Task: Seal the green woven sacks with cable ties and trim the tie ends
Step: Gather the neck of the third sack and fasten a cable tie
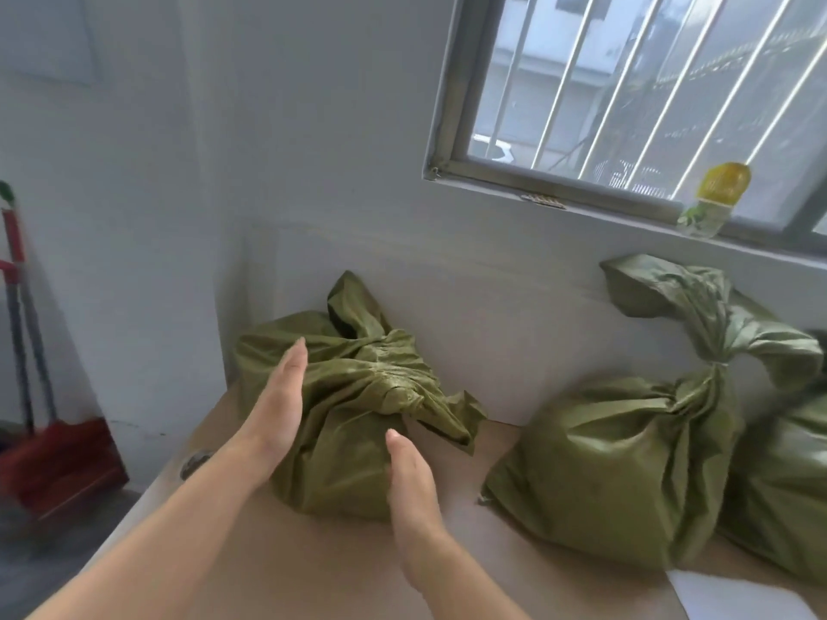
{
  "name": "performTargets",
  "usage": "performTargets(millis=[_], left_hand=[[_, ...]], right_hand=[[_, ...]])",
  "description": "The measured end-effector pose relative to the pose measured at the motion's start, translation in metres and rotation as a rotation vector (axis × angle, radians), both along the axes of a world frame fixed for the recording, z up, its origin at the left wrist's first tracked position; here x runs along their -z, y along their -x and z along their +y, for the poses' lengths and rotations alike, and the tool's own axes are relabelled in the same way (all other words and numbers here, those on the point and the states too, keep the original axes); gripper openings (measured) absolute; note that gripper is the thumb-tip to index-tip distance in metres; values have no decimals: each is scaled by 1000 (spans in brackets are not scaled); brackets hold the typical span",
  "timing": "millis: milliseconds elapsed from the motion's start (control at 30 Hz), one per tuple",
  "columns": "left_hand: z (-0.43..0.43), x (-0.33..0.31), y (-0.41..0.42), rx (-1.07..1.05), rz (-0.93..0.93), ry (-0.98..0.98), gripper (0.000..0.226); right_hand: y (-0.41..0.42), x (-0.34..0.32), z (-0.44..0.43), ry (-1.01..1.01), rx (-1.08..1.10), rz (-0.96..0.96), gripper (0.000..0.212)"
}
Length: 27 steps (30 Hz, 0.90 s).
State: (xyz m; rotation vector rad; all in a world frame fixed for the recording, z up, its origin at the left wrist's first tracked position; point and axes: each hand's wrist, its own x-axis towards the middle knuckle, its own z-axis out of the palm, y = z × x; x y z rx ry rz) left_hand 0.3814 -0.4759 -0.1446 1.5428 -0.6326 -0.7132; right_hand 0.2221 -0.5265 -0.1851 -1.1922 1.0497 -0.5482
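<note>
On the brown table (313, 566), close against the wall, sits a green sack (358, 387) with its neck bunched and twisted. Both hands bracket it — the left hand (277, 404) lies flat on its left flank, the right hand (411, 485) on its near side, fingers straight, grasping nothing. Well to the right a second sack (617, 463) stands, a pale tie (718, 362) cinching its neck — a third sack (787, 507) just beside it. A yellow-topped bottle (716, 199) stands on the windowsill.
</note>
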Motion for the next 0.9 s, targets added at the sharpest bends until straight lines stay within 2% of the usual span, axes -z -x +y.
performTargets(millis=[67,133,200,267,333,400,433,533,600,733,800,900], left_hand=[[-26,6,-15,-2,-88,-25,67],[-49,10,-24,-3,-287,-71,47],[-69,16,-33,20,-465,-150,50],[-83,18,-41,73,-510,-226,59],[-90,21,-43,141,-466,-280,71],[-87,25,-39,205,-430,-359,77],[-83,27,-37,235,-402,-410,71],[-63,26,-30,349,-258,-510,30],[-46,15,-25,392,-113,-517,25],[-11,-18,-12,374,142,-402,35],[5,-39,1,335,199,-288,44],[31,-70,25,320,204,-148,34]], right_hand=[[-14,-1,-18,-31,7,-8,72],[-22,2,-34,-65,10,-33,65],[-29,4,-48,-103,5,-52,67],[-35,9,-59,-121,18,-79,84],[-41,19,-66,-119,48,-139,95],[-41,28,-67,-77,74,-225,80],[-40,30,-65,-66,68,-253,70],[-31,25,-57,-30,22,-277,51],[-22,12,-51,-42,-19,-278,45],[-2,-24,-32,-51,-142,-292,24],[9,-45,-17,-24,-141,-319,32],[29,-79,8,-27,-96,-361,45]])
